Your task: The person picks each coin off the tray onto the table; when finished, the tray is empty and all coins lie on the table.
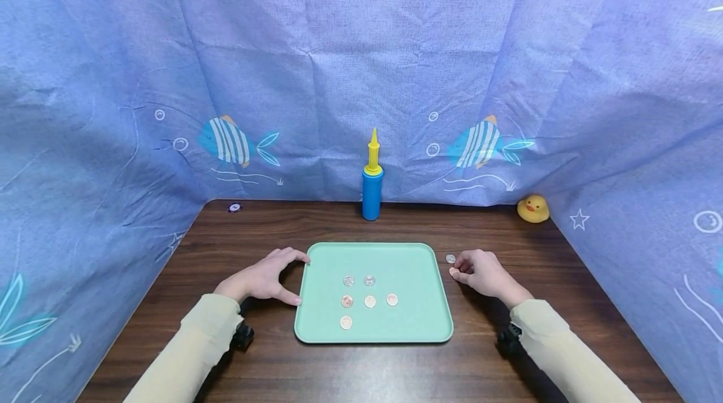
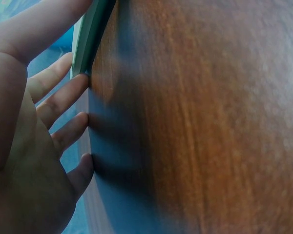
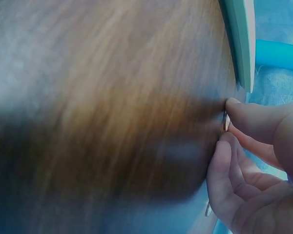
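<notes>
A mint-green tray [image 1: 407,262] lies on the table, with silver coins [image 1: 369,280] in a row and several copper or pale coins [image 1: 347,301] below them. My left hand [image 1: 265,275] touches the tray's left rim with its spread thumb and fingertips; the left wrist view shows the fingers [image 2: 63,102] nearly straight beside the rim. Right of the tray, my right hand [image 1: 481,272] pinches a copper coin [image 1: 454,272] between thumb and fingers, down at the tabletop. In the right wrist view this coin [image 3: 225,120] shows edge-on. Another silver coin [image 1: 450,258] lies just beyond the fingertips.
A blue and yellow hand pump [image 1: 371,193] stands upright behind the tray. A yellow rubber duck [image 1: 533,209] sits at the back right corner, and a small dark round disc [image 1: 234,208] lies at the back left. Blue fish-print cloth [image 1: 361,76] hangs around the wooden table [image 1: 361,371].
</notes>
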Action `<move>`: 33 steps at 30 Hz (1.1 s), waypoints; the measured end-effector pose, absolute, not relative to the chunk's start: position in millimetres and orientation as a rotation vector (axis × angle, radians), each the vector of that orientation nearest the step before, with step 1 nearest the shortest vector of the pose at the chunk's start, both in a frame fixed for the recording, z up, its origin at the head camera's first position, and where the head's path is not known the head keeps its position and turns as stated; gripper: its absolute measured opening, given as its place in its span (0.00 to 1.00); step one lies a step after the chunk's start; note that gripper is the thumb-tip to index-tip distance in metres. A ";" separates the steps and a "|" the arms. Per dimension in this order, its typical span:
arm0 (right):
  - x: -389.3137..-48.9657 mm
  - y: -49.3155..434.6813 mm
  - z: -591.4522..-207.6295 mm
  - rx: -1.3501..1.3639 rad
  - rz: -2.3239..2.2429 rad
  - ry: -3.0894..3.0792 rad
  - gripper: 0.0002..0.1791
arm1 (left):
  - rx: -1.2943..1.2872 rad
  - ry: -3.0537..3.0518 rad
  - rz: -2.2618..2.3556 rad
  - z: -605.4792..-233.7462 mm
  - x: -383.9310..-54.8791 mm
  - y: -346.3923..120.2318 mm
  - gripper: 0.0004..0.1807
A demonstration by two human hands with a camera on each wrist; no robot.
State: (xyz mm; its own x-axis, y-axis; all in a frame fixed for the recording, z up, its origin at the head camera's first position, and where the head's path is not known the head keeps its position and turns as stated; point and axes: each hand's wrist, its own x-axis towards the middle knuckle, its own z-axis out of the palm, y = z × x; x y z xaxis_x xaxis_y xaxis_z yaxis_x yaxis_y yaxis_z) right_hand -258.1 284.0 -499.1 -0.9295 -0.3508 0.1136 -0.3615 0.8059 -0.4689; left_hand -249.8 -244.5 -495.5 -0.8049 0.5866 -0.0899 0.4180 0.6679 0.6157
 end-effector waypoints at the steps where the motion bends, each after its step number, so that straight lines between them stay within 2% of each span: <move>1: -258.2 284.2 -499.2 0.586 0.776 -2.967 0.07 | 0.803 2.604 0.859 -495.7 -249.8 -244.5 0.47; 12: -260.6 269.8 -487.6 0.673 0.822 -2.865 0.05 | 0.786 2.598 0.861 -496.0 -249.8 -244.5 0.48; 22: -263.0 199.2 -468.4 1.074 0.866 -2.838 0.08 | 0.785 2.600 0.857 -498.0 -249.5 -245.0 0.48; 33: -262.6 130.1 -463.6 1.323 0.738 -2.946 0.12 | 0.753 2.593 0.863 -495.3 -249.2 -244.6 0.47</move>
